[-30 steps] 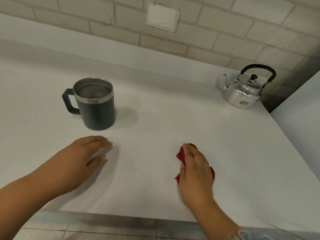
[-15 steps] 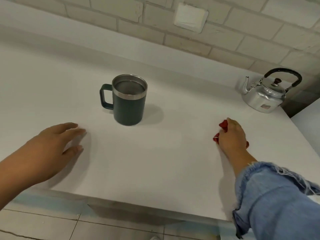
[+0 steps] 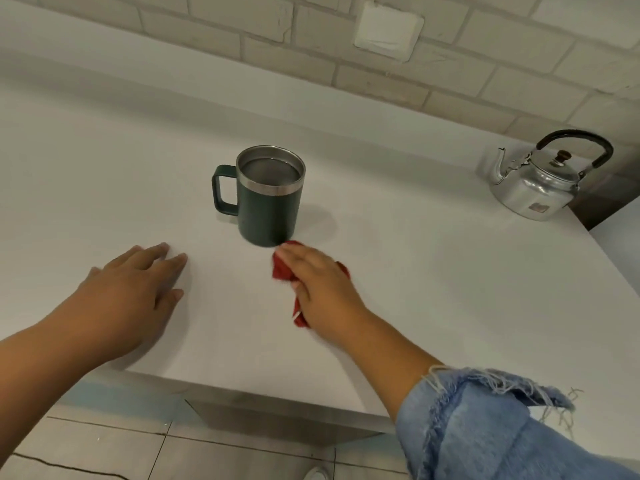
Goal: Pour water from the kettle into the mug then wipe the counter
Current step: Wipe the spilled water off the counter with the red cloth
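Mug (image 3: 269, 199), dark green with a steel rim, is stood upright mid-counter (image 3: 450, 289); liquid is seen inside, its level uncertain. A red cloth (image 3: 282, 268) is pressed flat just beside its base by the right hand (image 3: 320, 282), fingers together. The left hand (image 3: 133, 292) is laid flat, fingers spread. The kettle (image 3: 540, 181) is stood well apart, lid on.

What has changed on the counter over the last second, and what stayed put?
The right hand, pressing the red cloth flat, swept out toward the kettle and has come back to just in front of the mug, the cloth nearly touching its base. Nothing was picked up or let go. The left hand stays flat on the counter; mug and kettle have not moved.
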`<state>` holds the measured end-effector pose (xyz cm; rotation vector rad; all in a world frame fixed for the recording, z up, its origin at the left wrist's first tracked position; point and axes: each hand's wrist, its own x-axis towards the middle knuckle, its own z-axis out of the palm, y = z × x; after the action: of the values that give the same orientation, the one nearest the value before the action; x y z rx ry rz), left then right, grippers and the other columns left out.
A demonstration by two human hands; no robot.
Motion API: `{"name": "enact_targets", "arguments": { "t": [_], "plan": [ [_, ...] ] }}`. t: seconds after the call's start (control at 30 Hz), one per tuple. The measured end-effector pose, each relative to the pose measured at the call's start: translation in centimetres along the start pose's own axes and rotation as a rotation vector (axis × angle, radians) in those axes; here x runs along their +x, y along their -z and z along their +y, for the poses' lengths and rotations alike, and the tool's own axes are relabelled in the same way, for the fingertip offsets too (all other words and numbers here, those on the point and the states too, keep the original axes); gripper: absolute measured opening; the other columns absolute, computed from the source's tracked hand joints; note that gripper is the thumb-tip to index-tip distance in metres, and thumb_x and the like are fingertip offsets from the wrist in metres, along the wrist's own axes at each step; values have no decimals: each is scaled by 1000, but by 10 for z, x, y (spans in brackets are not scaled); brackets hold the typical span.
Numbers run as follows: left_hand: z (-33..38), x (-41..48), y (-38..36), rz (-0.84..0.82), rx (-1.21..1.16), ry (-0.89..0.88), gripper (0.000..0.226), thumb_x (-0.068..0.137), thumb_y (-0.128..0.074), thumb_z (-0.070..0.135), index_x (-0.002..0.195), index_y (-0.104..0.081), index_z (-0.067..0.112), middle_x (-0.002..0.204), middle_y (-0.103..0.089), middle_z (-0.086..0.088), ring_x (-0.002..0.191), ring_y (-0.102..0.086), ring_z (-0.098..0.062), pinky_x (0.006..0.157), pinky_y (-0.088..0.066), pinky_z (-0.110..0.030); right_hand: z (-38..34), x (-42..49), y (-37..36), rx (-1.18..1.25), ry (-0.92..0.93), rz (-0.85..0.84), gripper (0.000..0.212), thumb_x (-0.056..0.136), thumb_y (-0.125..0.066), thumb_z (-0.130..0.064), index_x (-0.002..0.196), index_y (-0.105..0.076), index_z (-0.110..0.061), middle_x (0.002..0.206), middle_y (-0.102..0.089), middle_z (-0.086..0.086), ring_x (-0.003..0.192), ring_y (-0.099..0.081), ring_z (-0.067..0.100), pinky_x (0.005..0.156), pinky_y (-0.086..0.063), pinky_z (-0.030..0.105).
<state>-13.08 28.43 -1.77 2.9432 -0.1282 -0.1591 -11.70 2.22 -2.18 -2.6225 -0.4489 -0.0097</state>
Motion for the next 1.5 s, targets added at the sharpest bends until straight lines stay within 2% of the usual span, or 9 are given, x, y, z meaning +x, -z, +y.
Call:
{"name": "enact_targets", "arguments": {
  "t": [0.13, 0.3, 0.4, 0.5, 0.87, 1.03, 1.1, 1.27, 1.5],
  "plan": [
    [-1, -1, 2, -15, -8, -16, 54, 89, -42, 41, 142, -35, 28, 152, -30, -2, 139, -26, -27, 106, -33, -55, -8, -7, 25, 587, -188, 21, 50, 91, -42, 4, 128, -55, -27, 133, -50, -5, 107, -52, 13, 69, -42, -2],
    [-1, -1, 5, -40, 2, -27, 56, 90, -40, 42, 143, -30, 29, 154, -26, 1, 141, -23, -26, 108, -31, -53, 53, -32, 92, 908, -503, 431, 40, 85, -47, 7, 110, -68, -16, 82, -75, -8, 63, -68, 8, 47, -53, 21],
    [-1, -1, 5, -41, 4, -29, 56, 91, -40, 42, 144, -30, 29, 154, -26, 0, 141, -23, -26, 108, -31, -53, 96, -55, 85, 463, -696, 433, 44, 86, -48, 2, 123, -60, -20, 119, -64, 8, 86, -67, 21, 79, -56, 37],
    [-1, -2, 6, -49, 10, -23, 56, 91, -39, 43, 144, -29, 30, 154, -25, 1, 141, -23, -27, 108, -31, -52, 99, -60, 54, -98, -591, 328, 49, 91, -47, -9, 140, -41, -13, 144, -43, 10, 129, -41, 29, 112, -29, 36],
    [-1, -3, 9, -81, 43, -44, 57, 92, -34, 46, 146, -22, 30, 155, -20, 1, 142, -20, -25, 110, -31, -50, -60, -28, -30, -42, -238, 92, 65, 93, -44, -10, 148, -15, -29, 154, -18, -10, 139, -14, 15, 112, -7, 26],
    [-6, -4, 12, -111, 54, -64, 58, 92, -31, 49, 146, -15, 34, 157, -14, 4, 143, -16, -23, 111, -30, -47, -63, -21, -9, 573, -257, 193, 45, 92, -48, -4, 130, -52, -27, 134, -47, -8, 123, -43, 9, 101, -31, 5],
    [-7, -3, 12, -116, 55, -68, 58, 92, -31, 49, 147, -15, 34, 157, -13, 4, 143, -15, -23, 111, -29, -47, -41, -31, 15, 632, -309, 354, 42, 89, -55, -4, 122, -59, -29, 123, -54, -9, 113, -52, 9, 98, -42, 14],
    [-7, 0, 11, -118, 45, -68, 58, 92, -31, 48, 147, -16, 33, 157, -14, 3, 144, -14, -23, 112, -28, -48, 37, -92, 53, 383, -564, 449, 45, 86, -59, -16, 108, -57, -55, 120, -53, -12, 112, -53, 19, 96, -47, 48],
    [-8, -1, 9, -100, 81, -95, 59, 92, -28, 49, 147, -15, 32, 157, -15, 2, 143, -16, -24, 111, -31, -47, 8, -109, 8, -352, -567, 175, 76, 82, -31, -69, 145, -28, -26, 149, -30, 9, 134, -30, 31, 107, -32, 49]
  ]
}}
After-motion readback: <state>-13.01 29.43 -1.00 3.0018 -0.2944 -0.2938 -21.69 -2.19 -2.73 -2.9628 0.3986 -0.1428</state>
